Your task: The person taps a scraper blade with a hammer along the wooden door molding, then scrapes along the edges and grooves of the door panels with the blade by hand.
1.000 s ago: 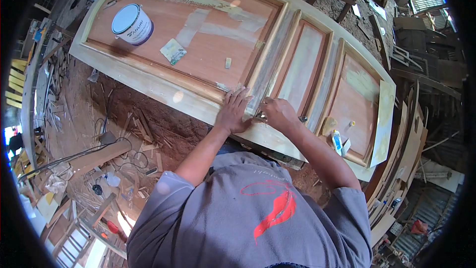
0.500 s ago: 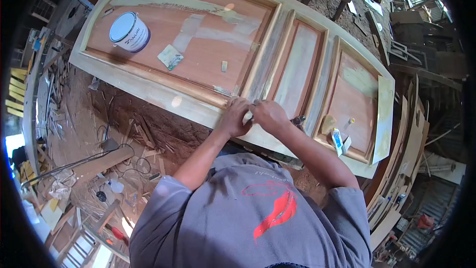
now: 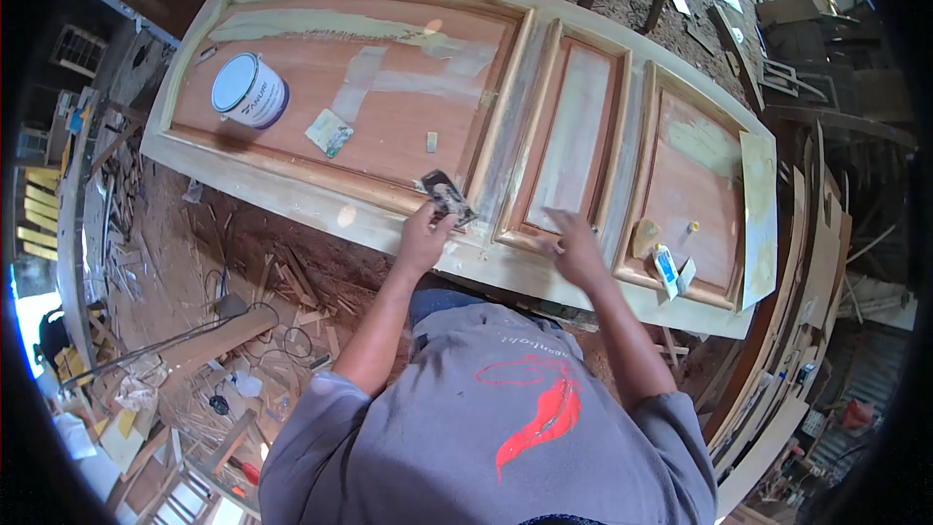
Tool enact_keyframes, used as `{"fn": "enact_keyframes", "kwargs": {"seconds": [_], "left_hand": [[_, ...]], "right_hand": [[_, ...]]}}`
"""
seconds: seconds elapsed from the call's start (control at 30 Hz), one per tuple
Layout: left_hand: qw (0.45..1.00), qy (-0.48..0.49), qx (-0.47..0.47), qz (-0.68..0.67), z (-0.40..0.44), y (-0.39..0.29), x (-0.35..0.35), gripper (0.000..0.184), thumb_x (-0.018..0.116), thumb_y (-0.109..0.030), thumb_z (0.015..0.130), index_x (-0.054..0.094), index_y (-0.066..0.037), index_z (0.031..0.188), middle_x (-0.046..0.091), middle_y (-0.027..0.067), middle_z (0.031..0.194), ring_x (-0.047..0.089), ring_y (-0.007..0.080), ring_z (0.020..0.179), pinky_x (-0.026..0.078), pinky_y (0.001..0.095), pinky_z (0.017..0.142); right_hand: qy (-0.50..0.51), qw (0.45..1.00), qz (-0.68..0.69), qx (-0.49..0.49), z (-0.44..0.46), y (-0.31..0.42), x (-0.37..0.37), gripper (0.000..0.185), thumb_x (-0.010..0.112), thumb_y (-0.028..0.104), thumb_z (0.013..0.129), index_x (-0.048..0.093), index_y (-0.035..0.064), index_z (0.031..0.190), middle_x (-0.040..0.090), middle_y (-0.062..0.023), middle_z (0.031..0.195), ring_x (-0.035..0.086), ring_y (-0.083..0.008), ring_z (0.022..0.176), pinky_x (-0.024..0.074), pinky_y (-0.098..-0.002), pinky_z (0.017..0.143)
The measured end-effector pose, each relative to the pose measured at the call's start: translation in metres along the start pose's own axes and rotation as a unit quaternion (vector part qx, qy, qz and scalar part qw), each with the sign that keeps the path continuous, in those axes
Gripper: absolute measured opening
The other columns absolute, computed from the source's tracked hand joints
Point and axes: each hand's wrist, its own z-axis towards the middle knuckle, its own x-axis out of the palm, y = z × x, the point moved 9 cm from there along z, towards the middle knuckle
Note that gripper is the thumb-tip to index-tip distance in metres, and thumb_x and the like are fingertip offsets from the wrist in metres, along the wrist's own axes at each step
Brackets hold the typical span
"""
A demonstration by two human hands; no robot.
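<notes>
A wooden panelled door (image 3: pixel 379 212) lies flat in front of me, with pale filler patches on its reddish panels. My left hand (image 3: pixel 425 236) grips a dark, flat tool (image 3: pixel 446 196) with a smeared face, held over the door's near edge by the large panel's corner. My right hand (image 3: pixel 577 248) hovers at the near end of the narrow middle panel, fingers apart and partly blurred, with nothing visible in it. On the large panel stand a white tub (image 3: pixel 250 91), a stained square card (image 3: pixel 328 133) and a small pale block (image 3: pixel 431 142).
On the right panel lie a white and blue tube (image 3: pixel 666 268), a yellow cap (image 3: pixel 693 227) and a tan lump (image 3: pixel 644 237). A pale board (image 3: pixel 758 219) rests across the door's right end. Wood scraps and cables litter the floor at left; planks stand at right.
My hands, close together before, have moved apart. The dark tool now shows plainly in my left hand. My right hand has shifted right and its fingers have spread.
</notes>
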Motion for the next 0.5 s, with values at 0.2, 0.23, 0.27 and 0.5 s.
{"fn": "enact_keyframes", "kwargs": {"seconds": [0.2, 0.23, 0.27, 0.5], "left_hand": [[0.998, 0.02, -0.022, 0.058, -0.008, -0.017, -0.003, 0.019, 0.073, -0.011, 0.105, 0.07, 0.002, 0.119, 0.08, 0.0087, 0.104, 0.074, 0.0143, 0.095, 0.059, 0.034, 0.089], [0.997, 0.027, -0.028, 0.06, -0.009, -0.02, -0.001, 0.019, 0.072, -0.011, 0.105, 0.07, 0.003, 0.119, 0.079, 0.008, 0.106, 0.074, 0.0137, 0.097, 0.059, 0.0337, 0.09], [0.996, 0.036, -0.033, 0.07, -0.01, -0.022, 0.002, 0.019, 0.072, -0.011, 0.105, 0.071, 0.003, 0.118, 0.08, 0.0083, 0.104, 0.074, 0.0139, 0.096, 0.059, 0.034, 0.089], [0.964, 0.144, -0.033, 0.222, 0.009, -0.048, 0.056, 0.029, 0.077, -0.022, 0.1, 0.071, 0.002, 0.115, 0.076, 0.0229, 0.093, 0.075, 0.0342, 0.085, 0.057, 0.0429, 0.081]], "right_hand": [[-0.014, 0.994, -0.098, -0.038, -0.012, 0.057, 0.096, 0.049, 0.074, 0.035, 0.099, 0.071, 0.0156, 0.144, 0.043, -0.0261, 0.17, 0.035, -0.0432, 0.161, 0.0318, -0.0537, 0.129], [0.009, 0.992, -0.116, -0.044, -0.016, 0.065, 0.091, 0.047, 0.074, 0.035, 0.099, 0.073, 0.0167, 0.142, 0.042, -0.0265, 0.171, 0.033, -0.0436, 0.162, 0.0313, -0.0534, 0.13], [0.032, 0.989, -0.133, -0.051, -0.02, 0.072, 0.086, 0.044, 0.073, 0.035, 0.099, 0.074, 0.0178, 0.14, 0.041, -0.027, 0.172, 0.031, -0.0439, 0.164, 0.0308, -0.053, 0.13], [-0.062, 0.975, 0.214, 0.021, 0.042, 0.047, -0.008, 0.06, 0.085, 0.012, 0.093, 0.065, 0.0116, 0.15, 0.07, -0.0231, 0.139, 0.07, -0.0362, 0.126, 0.0608, -0.0475, 0.1]]}}
